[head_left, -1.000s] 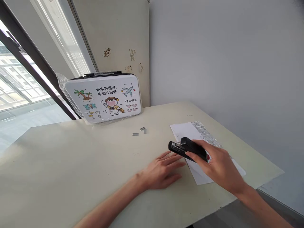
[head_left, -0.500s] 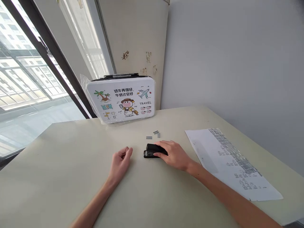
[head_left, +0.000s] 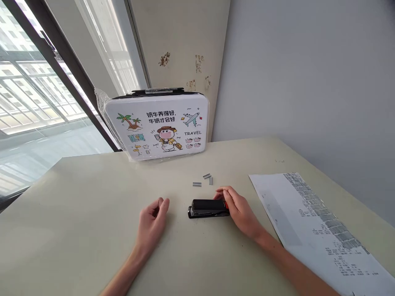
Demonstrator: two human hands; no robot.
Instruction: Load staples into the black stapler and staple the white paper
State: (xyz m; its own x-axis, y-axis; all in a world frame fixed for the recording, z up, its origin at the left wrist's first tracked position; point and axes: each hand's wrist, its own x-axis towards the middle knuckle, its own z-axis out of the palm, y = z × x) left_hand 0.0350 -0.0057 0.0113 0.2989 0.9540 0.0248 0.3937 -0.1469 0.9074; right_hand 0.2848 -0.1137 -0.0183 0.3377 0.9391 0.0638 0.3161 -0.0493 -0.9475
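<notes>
A black stapler (head_left: 208,207) lies on the table, its front end pointing left. My right hand (head_left: 239,209) is at its back end, the thumb by a small red part (head_left: 226,204) and the other fingers curled behind, partly hidden. To the left of the stapler, and apart from it, my left hand (head_left: 152,222) rests on the table in a loose fist with nothing visible in it. Just beyond the stapler lie a few short strips of staples (head_left: 196,184).
A white case (head_left: 160,127) with cartoon prints, wrapped in clear plastic, stands at the back of the table (head_left: 77,213). Printed sheets of paper (head_left: 277,205) lie on the right. A grey wall (head_left: 302,74) borders the right side and a window (head_left: 46,90) the left.
My right hand has slid from the stapler's top to its back end, uncovering the top. The left hand stays in its loose fist. The view has shifted slightly.
</notes>
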